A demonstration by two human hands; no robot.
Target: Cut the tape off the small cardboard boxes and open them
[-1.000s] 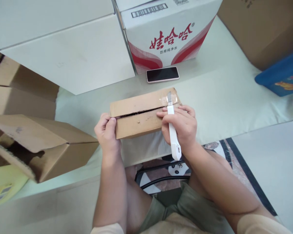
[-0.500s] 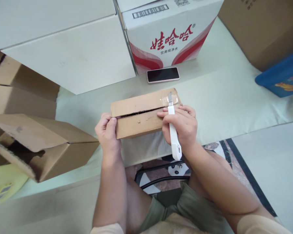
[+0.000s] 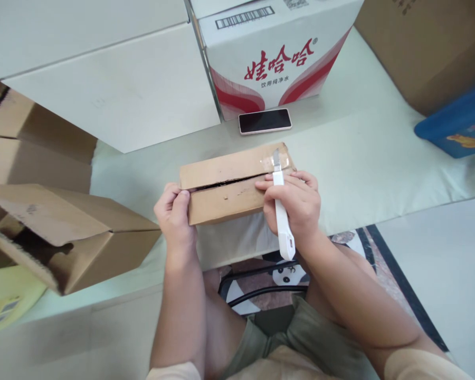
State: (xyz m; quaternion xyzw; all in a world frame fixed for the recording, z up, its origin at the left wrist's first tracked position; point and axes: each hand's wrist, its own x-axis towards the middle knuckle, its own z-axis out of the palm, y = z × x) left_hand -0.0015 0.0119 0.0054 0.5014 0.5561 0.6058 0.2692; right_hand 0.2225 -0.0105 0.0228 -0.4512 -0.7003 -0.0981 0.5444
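The small carton (image 3: pixel 233 196) was held by the desk's (image 3: pixel 360 174) near edge, between your hands. Your left hand (image 3: pixel 174 208) gripped its left end, where the flaps gapped; your right hand (image 3: pixel 301 203) grasped the white knife (image 3: pixel 282 214), blade over the clear tape (image 3: pixel 266 161), contact unclear. A firm left hold, fingers clear of the blade, seemed wisest. An open box (image 3: pixel 98 250) crowded your left wrist; more room lay toward the desk's right edge.

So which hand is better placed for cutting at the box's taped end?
Probably the right hand: it holds the white cutter, whose blade appears over the clear tape. The left hand grips the opposite end of the small box.
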